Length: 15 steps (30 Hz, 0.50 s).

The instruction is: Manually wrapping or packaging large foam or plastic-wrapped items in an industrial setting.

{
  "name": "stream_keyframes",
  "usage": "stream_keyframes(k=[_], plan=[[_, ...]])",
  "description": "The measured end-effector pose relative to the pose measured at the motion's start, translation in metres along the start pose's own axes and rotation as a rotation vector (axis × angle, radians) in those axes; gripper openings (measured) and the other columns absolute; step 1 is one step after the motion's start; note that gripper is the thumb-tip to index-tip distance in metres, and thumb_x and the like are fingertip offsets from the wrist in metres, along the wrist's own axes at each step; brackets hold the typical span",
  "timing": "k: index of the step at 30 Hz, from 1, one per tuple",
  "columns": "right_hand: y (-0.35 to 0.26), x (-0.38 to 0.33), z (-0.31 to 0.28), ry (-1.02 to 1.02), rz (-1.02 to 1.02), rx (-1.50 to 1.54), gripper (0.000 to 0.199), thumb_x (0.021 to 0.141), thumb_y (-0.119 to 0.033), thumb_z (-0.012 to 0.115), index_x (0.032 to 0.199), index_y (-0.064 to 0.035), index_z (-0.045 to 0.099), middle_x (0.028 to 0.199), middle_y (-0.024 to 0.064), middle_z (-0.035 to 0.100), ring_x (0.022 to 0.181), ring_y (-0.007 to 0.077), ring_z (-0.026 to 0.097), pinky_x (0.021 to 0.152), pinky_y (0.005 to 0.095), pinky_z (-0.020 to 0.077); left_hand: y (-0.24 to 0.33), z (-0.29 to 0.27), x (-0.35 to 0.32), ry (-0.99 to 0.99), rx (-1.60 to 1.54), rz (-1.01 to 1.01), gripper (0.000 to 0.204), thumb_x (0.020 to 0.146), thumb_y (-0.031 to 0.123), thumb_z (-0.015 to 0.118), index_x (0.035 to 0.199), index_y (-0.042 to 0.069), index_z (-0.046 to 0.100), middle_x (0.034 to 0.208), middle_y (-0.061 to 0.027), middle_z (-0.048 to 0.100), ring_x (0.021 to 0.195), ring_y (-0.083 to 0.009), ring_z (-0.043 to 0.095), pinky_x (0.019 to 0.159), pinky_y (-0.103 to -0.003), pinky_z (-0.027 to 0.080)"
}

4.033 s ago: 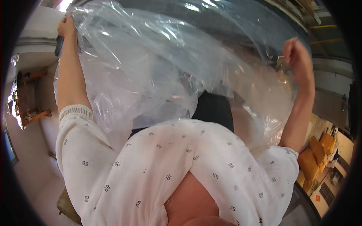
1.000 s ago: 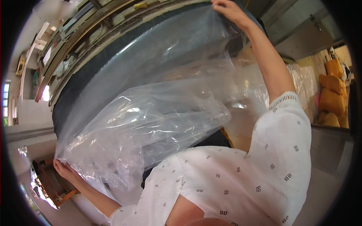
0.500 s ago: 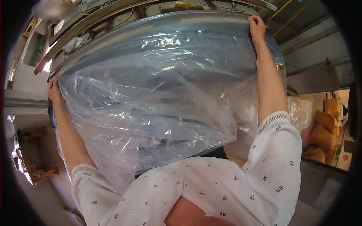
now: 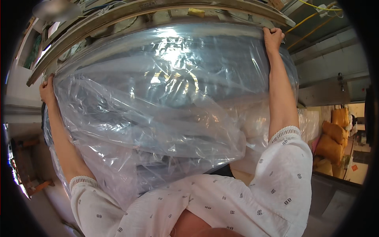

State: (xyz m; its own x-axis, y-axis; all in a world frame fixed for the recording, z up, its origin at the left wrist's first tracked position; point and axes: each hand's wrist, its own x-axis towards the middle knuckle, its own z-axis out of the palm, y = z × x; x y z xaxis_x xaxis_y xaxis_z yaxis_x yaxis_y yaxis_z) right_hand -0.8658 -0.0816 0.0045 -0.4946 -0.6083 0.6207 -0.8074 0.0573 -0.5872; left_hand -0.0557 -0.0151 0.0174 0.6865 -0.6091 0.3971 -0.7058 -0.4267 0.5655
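A wide sheet of clear plastic film [image 4: 166, 87] hangs spread between my two outstretched arms, wrinkled and shining with reflections. My left hand [image 4: 47, 91] pinches its far left corner. At the far right corner my right hand [image 4: 273, 39] grips the same film with bent fingers. Between the hands the film's far edge runs fairly straight, close to a long beam. Toward my body the film falls in loose folds. Dark material shows dimly through it, too blurred to name.
A long wooden or metal beam [image 4: 158, 7] crosses the far side, with a small yellow piece [image 4: 196, 12] behind the film's edge. Yellow cables [image 4: 304, 21] run at the upper right. Stuffed orange-brown sacks [image 4: 331, 148] are piled at the right. An orange bracket-like part [image 4: 39, 186] is at lower left.
Both hands keep their hold on the film. The left hand appears slightly farther left, the right slightly lower in the picture. The film looks more stretched, with brighter reflections; the view has shifted a little.
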Motion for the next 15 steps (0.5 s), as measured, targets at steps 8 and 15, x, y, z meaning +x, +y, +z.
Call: stream_keyframes(k=[8,15], plan=[[0.0,0.002,-0.003,-0.05,0.145,0.133,0.038,0.081,-0.035,0.055,0.092,0.0014,0.052,0.107,0.0206,0.042,0.104,0.0326,0.039,0.095,0.0355,0.0281,-0.059,0.012,0.033,-0.109,-0.754,-0.165,0.022,0.087,0.027,0.051,0.084,0.006,0.056,0.073,-0.0009,0.049,0.064,-0.0117,0.045,0.061,-0.026,0.038],[0.016,0.014,0.0,-0.077,-0.005,0.054,0.039,0.088,-0.034,0.046,0.082,0.0029,0.056,0.093,0.022,0.051,0.096,0.0356,0.041,0.086,0.0436,0.0302,-0.07,0.0,0.037,-0.128,-0.873,-0.181,0.022,0.088,0.031,0.049,0.086,0.009,0.053,0.082,0.0,0.05,0.078,-0.01,0.045,0.068,-0.029,0.036]])
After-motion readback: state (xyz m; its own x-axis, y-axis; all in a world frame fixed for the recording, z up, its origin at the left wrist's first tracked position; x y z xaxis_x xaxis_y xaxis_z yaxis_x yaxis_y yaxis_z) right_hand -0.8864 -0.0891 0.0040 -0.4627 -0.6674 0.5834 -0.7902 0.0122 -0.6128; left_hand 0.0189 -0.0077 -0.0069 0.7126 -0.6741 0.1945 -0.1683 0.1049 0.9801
